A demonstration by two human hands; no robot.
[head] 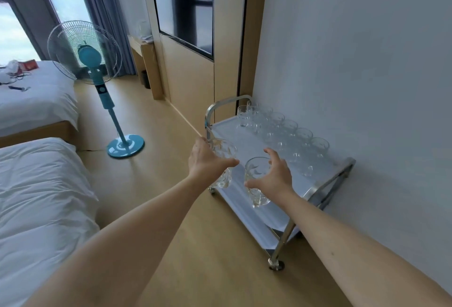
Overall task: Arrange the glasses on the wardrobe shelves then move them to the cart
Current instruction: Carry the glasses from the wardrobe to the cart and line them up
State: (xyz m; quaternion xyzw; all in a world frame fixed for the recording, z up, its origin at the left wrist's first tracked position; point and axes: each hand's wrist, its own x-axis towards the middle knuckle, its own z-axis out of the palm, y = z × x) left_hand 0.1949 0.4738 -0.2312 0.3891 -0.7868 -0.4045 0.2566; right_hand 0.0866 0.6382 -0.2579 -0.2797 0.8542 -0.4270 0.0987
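Observation:
A steel cart (327, 184) with a white top shelf stands against the wall on the right. Several clear glasses (288, 130) stand in rows along its far, wall side. My left hand (208, 159) grips a clear patterned glass (223, 151) above the cart's left edge. My right hand (274, 177) grips a second clear glass (256, 169) above the near part of the top shelf. Both glasses are held upright, slightly tilted, and the hands are close together.
A teal standing fan (97, 66) stands on the wooden floor to the left of the cart. Two beds with white sheets (41, 184) fill the left side. A wooden door panel (190, 62) and a small desk (144, 57) lie beyond the cart.

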